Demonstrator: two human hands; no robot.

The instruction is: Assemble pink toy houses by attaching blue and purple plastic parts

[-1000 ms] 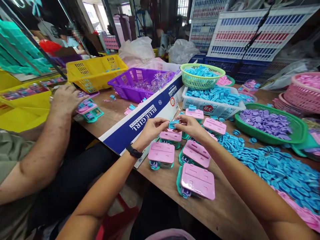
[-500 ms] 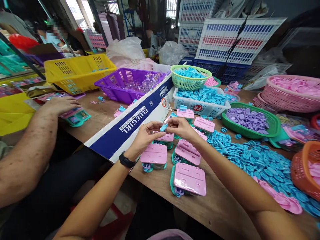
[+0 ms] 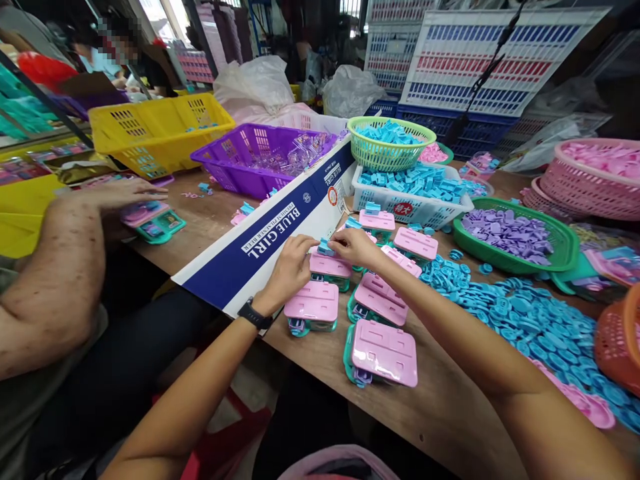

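Note:
My left hand (image 3: pixel 290 267) and my right hand (image 3: pixel 353 248) meet over a pink-topped toy case (image 3: pixel 330 267) on the wooden table. Together their fingertips pinch a small blue plastic piece (image 3: pixel 325 248) and hold it against the case's top edge. A black band sits on my left wrist. More pink cases with teal bases lie around, the closest ones being one under my left hand (image 3: pixel 311 305), one under my right forearm (image 3: pixel 381 297) and one by the table edge (image 3: pixel 383 348).
A blue and white cardboard box (image 3: pixel 280 233) lies left of my hands. Behind are a white basket (image 3: pixel 407 212) and green basket (image 3: pixel 385 155) of blue pieces, a green tray of purple pieces (image 3: pixel 560 243), and loose blue discs (image 3: pixel 530 327). A co-worker's arm (image 3: pixel 70 247) rests at left.
Both hands have come down from the air with the blue piece and now press it onto the pink case. The co-worker's hand stays on the toys at left.

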